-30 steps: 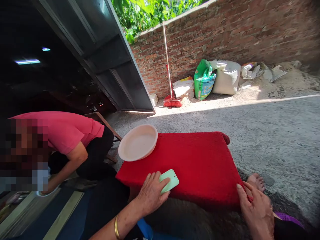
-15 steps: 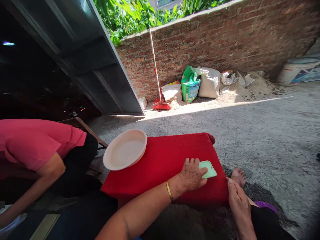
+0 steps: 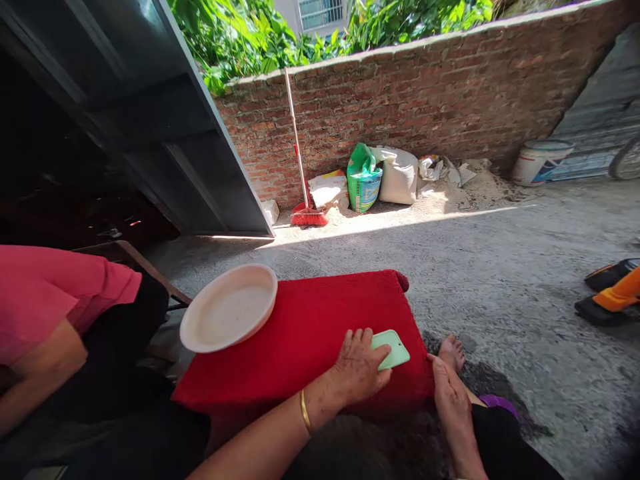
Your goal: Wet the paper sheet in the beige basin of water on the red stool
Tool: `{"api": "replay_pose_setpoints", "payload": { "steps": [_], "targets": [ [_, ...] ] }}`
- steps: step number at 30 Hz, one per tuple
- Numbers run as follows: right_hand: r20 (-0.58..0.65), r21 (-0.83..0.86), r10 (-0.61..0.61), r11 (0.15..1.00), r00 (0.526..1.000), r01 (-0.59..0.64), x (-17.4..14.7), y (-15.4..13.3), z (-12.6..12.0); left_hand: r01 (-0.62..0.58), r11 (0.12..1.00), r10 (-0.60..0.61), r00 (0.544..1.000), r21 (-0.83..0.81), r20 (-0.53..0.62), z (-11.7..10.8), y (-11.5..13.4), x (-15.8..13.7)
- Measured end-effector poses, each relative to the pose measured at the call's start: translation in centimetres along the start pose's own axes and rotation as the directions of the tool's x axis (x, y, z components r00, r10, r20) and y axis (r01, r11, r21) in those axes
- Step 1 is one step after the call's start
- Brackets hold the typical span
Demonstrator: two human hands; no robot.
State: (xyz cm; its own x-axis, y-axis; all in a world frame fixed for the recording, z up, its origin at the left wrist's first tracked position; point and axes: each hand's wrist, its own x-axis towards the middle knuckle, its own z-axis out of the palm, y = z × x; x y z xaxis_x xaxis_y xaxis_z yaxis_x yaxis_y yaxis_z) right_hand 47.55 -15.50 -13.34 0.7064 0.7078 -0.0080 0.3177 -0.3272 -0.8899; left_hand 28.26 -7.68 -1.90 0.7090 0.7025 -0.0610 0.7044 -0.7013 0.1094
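Note:
My left hand [image 3: 364,365], with a gold bangle at the wrist, is closed around a flat, pale green scrub brush [image 3: 395,351] with a small hole at its end. The brush's underside is hidden against a red, towel-like cloth [image 3: 320,320], which is spread over a low surface. At the cloth's near right edge, my right hand [image 3: 451,399] pinches the fabric between thumb and fingers. A shallow, pale pink basin [image 3: 230,310] rests on the cloth's left end.
At left, a person in a pink shirt [image 3: 55,293] bends beside a dark metal door [image 3: 185,153]. Along the brick wall [image 3: 400,100] stand a broom [image 3: 310,217], sacks [image 3: 399,177] and a bucket [image 3: 543,162]. A black and orange object [image 3: 617,293] lies at right.
The view has swung to the right, bringing the black and orange object further in. The brush stays near the cloth's right end in my left hand; my right hand remains at the edge.

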Motion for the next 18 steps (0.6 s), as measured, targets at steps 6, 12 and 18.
{"api": "replay_pose_setpoints", "payload": {
  "steps": [6,12,18],
  "targets": [
    [0.166,0.109,0.210,0.967,0.963,-0.230,0.3,-0.1,-0.3,-0.179,0.984,0.178,0.982,0.012,0.063,2.2,0.5,0.8],
    [0.099,-0.039,0.148,0.989,0.984,-0.144,0.3,-0.2,-0.3,0.093,0.995,-0.095,0.990,0.026,0.108,1.0,-7.8,-8.4],
    [0.365,-0.031,-0.495,0.840,0.789,0.541,-4.6,-5.6,1.7,0.015,1.000,-0.014,0.998,-0.022,0.058,-1.8,-8.7,-13.3]
  ]
}}
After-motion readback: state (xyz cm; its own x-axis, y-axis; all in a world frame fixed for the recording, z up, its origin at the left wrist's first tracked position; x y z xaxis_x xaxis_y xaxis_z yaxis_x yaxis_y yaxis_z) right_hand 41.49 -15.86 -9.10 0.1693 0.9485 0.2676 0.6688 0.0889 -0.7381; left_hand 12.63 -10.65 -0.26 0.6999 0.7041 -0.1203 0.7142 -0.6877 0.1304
